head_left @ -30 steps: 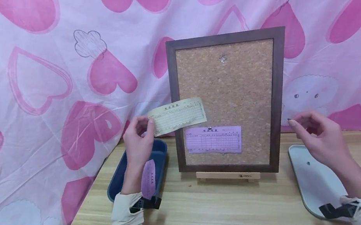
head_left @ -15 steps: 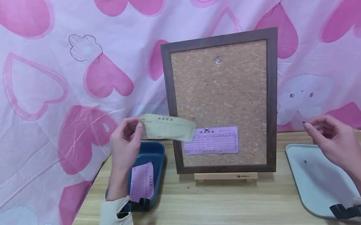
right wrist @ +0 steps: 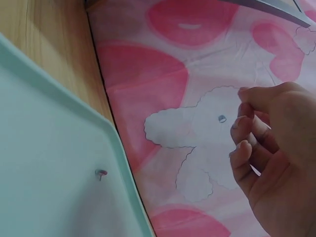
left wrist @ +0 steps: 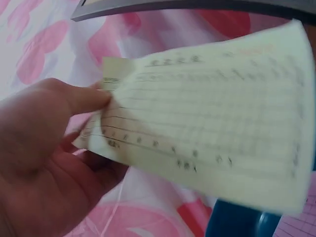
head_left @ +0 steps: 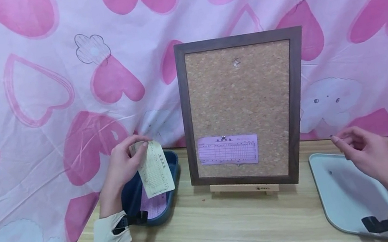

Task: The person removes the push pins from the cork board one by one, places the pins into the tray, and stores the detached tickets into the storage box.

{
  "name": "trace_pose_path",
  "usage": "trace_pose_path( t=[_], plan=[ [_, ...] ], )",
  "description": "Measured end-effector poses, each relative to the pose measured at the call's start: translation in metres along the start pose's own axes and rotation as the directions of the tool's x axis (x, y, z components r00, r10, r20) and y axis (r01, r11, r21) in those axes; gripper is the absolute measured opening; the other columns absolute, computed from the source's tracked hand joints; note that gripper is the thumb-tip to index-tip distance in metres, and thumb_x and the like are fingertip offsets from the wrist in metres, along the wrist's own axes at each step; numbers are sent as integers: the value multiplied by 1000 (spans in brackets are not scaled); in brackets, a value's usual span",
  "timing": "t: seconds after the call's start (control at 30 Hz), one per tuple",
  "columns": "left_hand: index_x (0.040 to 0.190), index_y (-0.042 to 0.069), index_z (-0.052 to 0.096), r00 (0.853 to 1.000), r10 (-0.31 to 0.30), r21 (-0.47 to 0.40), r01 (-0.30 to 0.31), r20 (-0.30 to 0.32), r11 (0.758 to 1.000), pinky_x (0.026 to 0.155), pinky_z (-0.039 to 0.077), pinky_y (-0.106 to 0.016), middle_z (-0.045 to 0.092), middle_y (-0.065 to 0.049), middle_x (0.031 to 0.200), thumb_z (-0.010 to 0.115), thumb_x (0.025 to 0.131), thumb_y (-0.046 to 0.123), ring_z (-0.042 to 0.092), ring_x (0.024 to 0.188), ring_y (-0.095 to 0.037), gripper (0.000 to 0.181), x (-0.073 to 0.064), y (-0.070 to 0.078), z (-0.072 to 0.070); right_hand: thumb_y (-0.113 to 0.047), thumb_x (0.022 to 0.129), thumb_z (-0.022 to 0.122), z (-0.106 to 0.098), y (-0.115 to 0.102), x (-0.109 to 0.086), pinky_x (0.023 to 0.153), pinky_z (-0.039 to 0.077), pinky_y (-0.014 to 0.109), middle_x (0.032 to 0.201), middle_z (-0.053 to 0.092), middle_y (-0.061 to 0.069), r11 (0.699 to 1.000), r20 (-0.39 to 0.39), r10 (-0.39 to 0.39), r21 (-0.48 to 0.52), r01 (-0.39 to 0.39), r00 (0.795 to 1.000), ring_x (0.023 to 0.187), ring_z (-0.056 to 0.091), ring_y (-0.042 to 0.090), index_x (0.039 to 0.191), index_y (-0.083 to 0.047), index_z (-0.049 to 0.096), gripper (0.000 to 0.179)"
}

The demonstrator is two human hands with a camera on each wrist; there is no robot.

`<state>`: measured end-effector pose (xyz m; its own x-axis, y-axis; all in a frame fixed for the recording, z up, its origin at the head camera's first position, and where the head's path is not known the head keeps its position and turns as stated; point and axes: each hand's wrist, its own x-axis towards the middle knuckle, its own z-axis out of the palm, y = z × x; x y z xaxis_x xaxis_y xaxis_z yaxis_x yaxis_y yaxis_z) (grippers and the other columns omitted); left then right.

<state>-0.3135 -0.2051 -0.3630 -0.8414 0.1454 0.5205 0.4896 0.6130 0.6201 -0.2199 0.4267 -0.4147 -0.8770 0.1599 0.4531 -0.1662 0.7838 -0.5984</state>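
My left hand (head_left: 124, 161) pinches a pale yellow printed receipt slip (head_left: 156, 171) by one end, between thumb and fingers. In the head view the slip hangs down over the dark blue tray (head_left: 174, 170); a purple slip (head_left: 153, 205) lies in that tray. Seen from the left wrist, the yellow slip (left wrist: 212, 113) fans out from the thumb with its printed side visible. My right hand (head_left: 368, 150) is raised over the pale green tray (head_left: 330, 213), thumb and index tips together on a tiny dark pushpin, mostly hidden. Another pushpin (right wrist: 101, 173) lies in that tray.
Between the hands a framed corkboard (head_left: 244, 100) leans on a small wooden easel (head_left: 244, 188). Low on the cork a purple slip (head_left: 228, 151) is pinned at its top edge. Some metal pins (head_left: 236, 62) cluster near the board's top. A pink heart-patterned cloth (head_left: 51, 160) hangs behind.
The left hand has drawn back left from the board and turned, swinging the yellow slip from sideways to hanging down over the blue tray. The right hand has shifted right and slightly down.
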Motion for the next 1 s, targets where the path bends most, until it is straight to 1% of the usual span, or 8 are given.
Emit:
trace_pose_path(
  t=[0.1,0.13,0.23,0.33,0.47,0.73,0.9,1.0],
  plan=[
    [123,21,79,996,-39,70,33,85,997,52,38,-32,58,-11,83,68,107,22,47,66,-23,20,-1,-5,0,-31,105,73,1,3,-1,52,44,24,72,67,-7,1000,59,6,-18,-5,998,59,59,10,118,-9,70,26],
    [123,21,79,994,-43,86,34,104,996,56,42,-33,60,-11,84,68,107,21,51,70,-24,20,-1,-7,0,-31,105,73,1,4,-1,52,44,24,72,67,-6,1000,77,3,-17,-2,997,60,59,11,117,-8,70,26],
    [122,16,80,990,-26,139,7,135,990,80,57,-47,74,-14,99,68,106,14,67,91,-33,20,-1,-12,2,-27,106,72,1,8,-1,52,45,26,76,68,-3,1000,137,-19,-6,20,990,62,59,11,114,-6,71,23],
    [118,12,81,987,-16,184,-15,161,983,107,53,-57,79,-15,122,69,104,8,70,120,-36,19,0,-18,6,-25,105,73,1,13,-1,53,46,26,79,69,-1,999,188,-31,-22,36,982,65,59,8,110,-6,72,19],
    [115,12,81,975,-55,227,5,216,974,106,53,-60,80,-15,122,69,103,8,71,121,-38,18,0,-23,13,-16,102,76,4,21,-1,56,49,25,81,71,3,997,251,-49,-38,61,967,69,58,4,105,-5,75,11],
    [115,15,82,952,-128,282,46,278,958,112,49,-64,79,-14,127,69,103,9,68,127,-39,19,-5,-35,21,-5,98,75,10,40,-5,65,50,21,90,74,4,997,393,-44,-34,62,918,77,57,-2,106,-2,76,8],
    [116,13,82,946,-132,285,44,297,957,110,50,-63,78,-15,126,69,103,8,69,126,-39,19,-5,-37,23,-2,97,75,12,47,-8,65,49,21,89,71,1,997,408,-50,-41,73,912,75,55,-1,103,-2,76,6],
    [118,11,81,937,-157,303,59,312,951,108,52,-61,78,-16,127,68,103,9,69,123,-39,19,-5,-37,23,-1,97,74,13,51,-10,63,48,21,85,69,-1,995,407,-64,-42,88,911,74,53,-2,100,-3,76,3]
  ],
)
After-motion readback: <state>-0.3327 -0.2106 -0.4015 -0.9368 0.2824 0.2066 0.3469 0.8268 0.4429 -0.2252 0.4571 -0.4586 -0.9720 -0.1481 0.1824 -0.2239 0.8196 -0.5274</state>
